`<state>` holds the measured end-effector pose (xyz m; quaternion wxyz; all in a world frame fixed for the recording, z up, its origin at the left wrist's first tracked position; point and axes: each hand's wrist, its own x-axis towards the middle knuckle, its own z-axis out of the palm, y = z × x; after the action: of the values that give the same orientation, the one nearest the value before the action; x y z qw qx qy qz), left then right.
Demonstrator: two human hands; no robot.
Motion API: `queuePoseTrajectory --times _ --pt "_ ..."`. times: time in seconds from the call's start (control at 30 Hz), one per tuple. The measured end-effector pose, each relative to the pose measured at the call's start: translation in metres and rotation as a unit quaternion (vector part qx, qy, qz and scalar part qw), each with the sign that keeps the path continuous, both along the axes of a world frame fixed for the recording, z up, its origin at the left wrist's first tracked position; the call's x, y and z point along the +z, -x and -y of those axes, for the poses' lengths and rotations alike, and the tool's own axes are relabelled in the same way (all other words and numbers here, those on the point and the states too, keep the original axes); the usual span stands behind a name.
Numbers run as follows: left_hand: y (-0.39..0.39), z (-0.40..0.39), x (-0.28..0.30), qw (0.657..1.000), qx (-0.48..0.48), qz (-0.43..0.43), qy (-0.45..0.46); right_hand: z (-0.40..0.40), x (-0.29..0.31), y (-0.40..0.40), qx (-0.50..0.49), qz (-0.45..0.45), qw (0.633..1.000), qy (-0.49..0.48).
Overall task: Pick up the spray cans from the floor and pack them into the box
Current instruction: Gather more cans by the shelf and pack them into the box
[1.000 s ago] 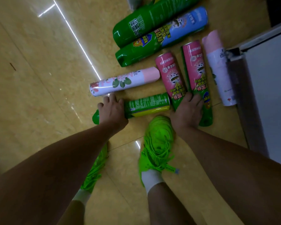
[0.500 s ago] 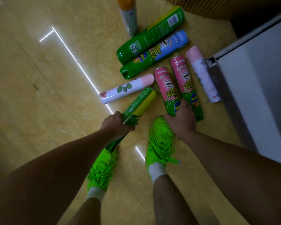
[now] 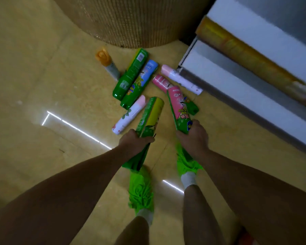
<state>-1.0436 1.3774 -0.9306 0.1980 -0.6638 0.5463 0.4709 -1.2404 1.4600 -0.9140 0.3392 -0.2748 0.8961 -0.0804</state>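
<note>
My left hand grips a green and yellow spray can, lifted off the floor and pointing away from me. My right hand grips a pink and green spray can, also raised. On the floor beyond lie a white can with a pink cap, two long green cans, a second pink can, a white and pink can against the box, and a can with an orange cap. The white box stands open at the right.
A large round woven column stands behind the cans. A long yellow roll lies across the box. My bright green shoes are planted on the glossy yellow floor just below my hands.
Both hands have lifted their cans off the floor; the pink and green can has left its place beside the other pink can. The view has risen and tilted up, showing the column and more of the box.
</note>
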Motion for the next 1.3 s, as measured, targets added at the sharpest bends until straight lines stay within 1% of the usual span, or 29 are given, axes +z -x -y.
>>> queuePoseTrajectory --times 0.13,0.27,0.4,0.53,0.7,0.83,0.93,1.03,1.1,1.17,1.2,1.3 --pt "0.042 -0.015 0.048 0.994 -0.102 -0.017 0.029 -0.059 0.049 0.006 -0.110 -0.007 0.994 0.019" --pt "0.102 -0.057 0.095 0.983 -0.168 -0.053 0.042 -0.133 0.091 0.026 -0.234 0.002 0.972 0.018" --pt "0.166 -0.120 0.144 0.969 -0.231 -0.085 0.010 -0.226 0.134 0.053 -0.332 -0.005 0.943 0.031" --pt "0.227 -0.205 0.199 0.947 -0.305 -0.101 -0.018 -0.330 0.181 0.078 -0.419 -0.008 0.907 0.046" --pt "0.293 -0.339 0.258 0.916 -0.383 -0.115 -0.044 -0.465 0.231 0.092 -0.539 -0.004 0.838 0.083" --pt "0.329 -0.458 0.289 0.894 -0.430 -0.103 -0.073 -0.572 0.260 0.091 -0.607 -0.002 0.789 0.095" --pt "0.348 -0.544 0.309 0.878 -0.459 -0.100 -0.099 -0.645 0.274 0.080 -0.662 -0.005 0.743 0.101" --pt "0.361 -0.625 0.321 0.861 -0.480 -0.101 -0.133 -0.714 0.284 0.068 -0.706 -0.010 0.702 0.093" --pt "0.368 -0.676 0.325 0.841 -0.509 -0.099 -0.156 -0.758 0.286 0.058 -0.738 -0.005 0.670 0.082" --pt "0.373 -0.714 0.326 0.823 -0.530 -0.098 -0.181 -0.790 0.286 0.050 -0.752 -0.002 0.656 0.066" --pt "0.375 -0.736 0.326 0.813 -0.540 -0.090 -0.197 -0.809 0.286 0.045 -0.764 0.002 0.642 0.060" --pt "0.376 -0.793 0.320 0.781 -0.585 -0.055 -0.211 -0.856 0.285 0.032 -0.806 0.033 0.587 0.063"
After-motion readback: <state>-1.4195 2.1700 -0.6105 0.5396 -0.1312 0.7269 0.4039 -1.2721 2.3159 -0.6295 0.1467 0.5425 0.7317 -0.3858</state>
